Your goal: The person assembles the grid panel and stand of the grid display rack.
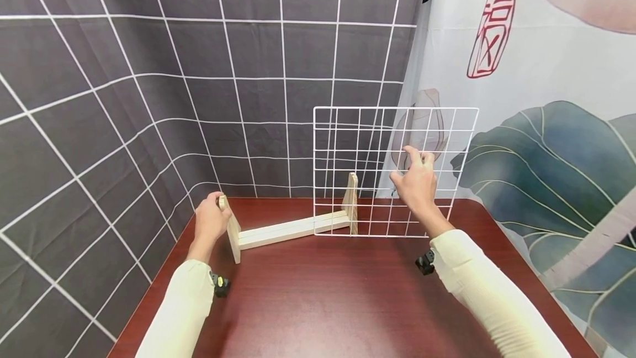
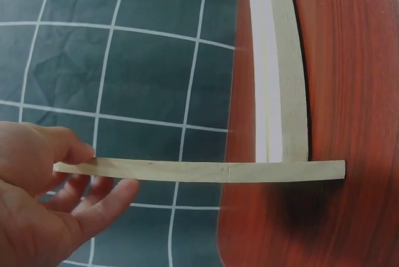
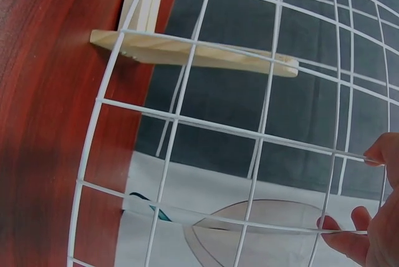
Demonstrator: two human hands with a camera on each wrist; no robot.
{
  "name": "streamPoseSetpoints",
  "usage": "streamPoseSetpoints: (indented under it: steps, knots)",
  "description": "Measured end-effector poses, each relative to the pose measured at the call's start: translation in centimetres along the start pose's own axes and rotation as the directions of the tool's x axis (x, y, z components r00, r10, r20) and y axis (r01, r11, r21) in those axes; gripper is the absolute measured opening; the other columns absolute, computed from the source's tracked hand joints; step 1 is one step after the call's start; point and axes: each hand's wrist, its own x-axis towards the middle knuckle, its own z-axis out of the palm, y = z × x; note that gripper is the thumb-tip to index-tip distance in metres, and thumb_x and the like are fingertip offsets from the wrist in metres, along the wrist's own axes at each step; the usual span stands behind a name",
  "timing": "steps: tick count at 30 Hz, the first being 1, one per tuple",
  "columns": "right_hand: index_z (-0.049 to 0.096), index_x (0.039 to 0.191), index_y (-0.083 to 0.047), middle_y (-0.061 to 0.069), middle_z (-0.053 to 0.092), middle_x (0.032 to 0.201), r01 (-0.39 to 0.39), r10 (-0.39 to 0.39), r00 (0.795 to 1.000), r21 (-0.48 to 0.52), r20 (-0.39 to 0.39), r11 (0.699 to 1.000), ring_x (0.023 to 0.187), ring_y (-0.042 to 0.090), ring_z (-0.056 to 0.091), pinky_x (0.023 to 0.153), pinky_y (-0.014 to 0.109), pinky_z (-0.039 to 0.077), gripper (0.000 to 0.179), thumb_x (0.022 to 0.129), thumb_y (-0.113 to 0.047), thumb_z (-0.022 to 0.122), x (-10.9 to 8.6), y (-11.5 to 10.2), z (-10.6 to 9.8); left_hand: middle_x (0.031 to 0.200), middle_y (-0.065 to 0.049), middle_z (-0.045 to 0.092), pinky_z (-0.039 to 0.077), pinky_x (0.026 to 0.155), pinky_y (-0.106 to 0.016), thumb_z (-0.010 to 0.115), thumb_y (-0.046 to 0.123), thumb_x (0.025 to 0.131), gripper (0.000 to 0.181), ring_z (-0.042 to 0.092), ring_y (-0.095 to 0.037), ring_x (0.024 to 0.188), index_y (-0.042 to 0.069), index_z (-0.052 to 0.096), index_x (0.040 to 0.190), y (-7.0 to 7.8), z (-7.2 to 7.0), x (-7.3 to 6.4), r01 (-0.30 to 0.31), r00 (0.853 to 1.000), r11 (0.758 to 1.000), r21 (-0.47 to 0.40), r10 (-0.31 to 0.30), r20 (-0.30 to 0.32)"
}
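Observation:
A wooden stand (image 1: pixel 293 231) is on the table, made of a long pale crossbar between two upright end boards. My left hand (image 1: pixel 210 220) pinches the top of its left end board (image 2: pixel 206 171), thumb on one side and fingers on the other. A white wire grid panel (image 1: pixel 367 151) is held upright by my right hand (image 1: pixel 417 181), whose thumb and fingertips are hooked on its wires. In the head view, the panel's left part overlaps the right end board (image 1: pixel 352 203). Whether panel and stand touch cannot be told.
The stand and panel are over a reddish-brown table (image 1: pixel 318 303). A dark grey cloth with white lines (image 1: pixel 253 48) hangs behind and to the left. On the right hangs a white cloth with painted leaves (image 1: pixel 546 159).

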Motion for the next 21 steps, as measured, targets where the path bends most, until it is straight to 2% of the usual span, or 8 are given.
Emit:
streamPoseSetpoints:
  steps: [7, 14, 21]
  knots:
    - [0.058, 0.136, -0.017, 0.024, 0.050, 0.130, 0.011, -0.011, 1.000, 0.001, 0.003, 1.000, 0.078, 0.050, 0.059, 0.072, 0.058, 0.051, 0.063, 0.075, -0.013, 0.072, -0.2, 0.2, 0.0, 0.130, -0.033, 0.060, 0.044, 0.108, -0.057, 0.059, 0.006, 0.086, 0.052, 0.054, -0.050, 0.125, 0.000, 0.052, 0.137, 0.5, 1.0, 1.1, -0.014, 0.999, 1.000, -0.021, 0.015, 0.037]
    - [0.057, 0.136, -0.017, 0.022, 0.049, 0.130, 0.011, -0.010, 1.000, -0.010, 0.017, 1.000, 0.079, 0.049, 0.060, 0.073, 0.058, 0.052, 0.064, 0.075, -0.014, 0.073, -0.3, 0.2, 0.0, 0.127, -0.031, 0.063, 0.047, 0.105, -0.056, 0.060, 0.004, 0.084, 0.050, 0.058, -0.048, 0.121, -0.001, 0.054, 0.134, 0.8, 1.9, 1.8, -0.058, 0.998, 0.997, -0.046, 0.059, 0.028]
    - [0.057, 0.137, -0.018, 0.022, 0.049, 0.131, 0.003, -0.003, 1.000, -0.010, 0.021, 1.000, 0.079, 0.049, 0.060, 0.073, 0.058, 0.052, 0.065, 0.074, -0.015, 0.074, -0.2, 0.1, 0.0, 0.129, -0.028, 0.065, 0.047, 0.106, -0.054, 0.060, 0.003, 0.085, 0.050, 0.060, -0.046, 0.120, 0.000, 0.054, 0.135, 1.5, 2.5, 2.1, -0.066, 0.997, 0.995, -0.078, 0.069, 0.030]
